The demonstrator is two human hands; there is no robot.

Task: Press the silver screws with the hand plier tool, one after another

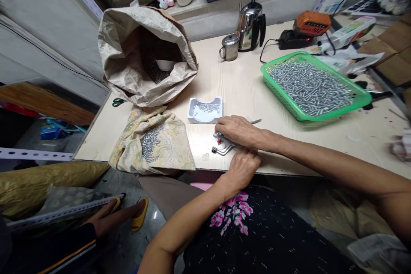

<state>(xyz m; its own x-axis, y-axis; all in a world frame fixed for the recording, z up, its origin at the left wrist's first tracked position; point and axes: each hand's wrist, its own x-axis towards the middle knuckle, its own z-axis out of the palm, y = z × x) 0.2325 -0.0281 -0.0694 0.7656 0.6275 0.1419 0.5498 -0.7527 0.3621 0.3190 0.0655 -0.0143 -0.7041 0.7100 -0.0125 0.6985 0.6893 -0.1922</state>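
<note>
A small silver clamp-like tool [224, 145] with a red spot lies near the table's front edge. My right hand [239, 130] bends over it from above, fingers curled down and tips hidden. My left hand [242, 168] is closed at the table edge, right by the tool's near end; what its fingers grip is hidden. Just beyond my right hand stands a white tray [205, 119] with a scooped front and small metal pins inside. A pointed metal piece [256, 121] sticks out behind my right hand.
A patterned cloth [175, 147] with metal pins lies at left, below an open sack [112, 51] holding a white scoop. A green basket [285, 102] full of metal pins stands right. Behind are a kettle [248, 25], a lidded cup [230, 49] and an orange battery [311, 23].
</note>
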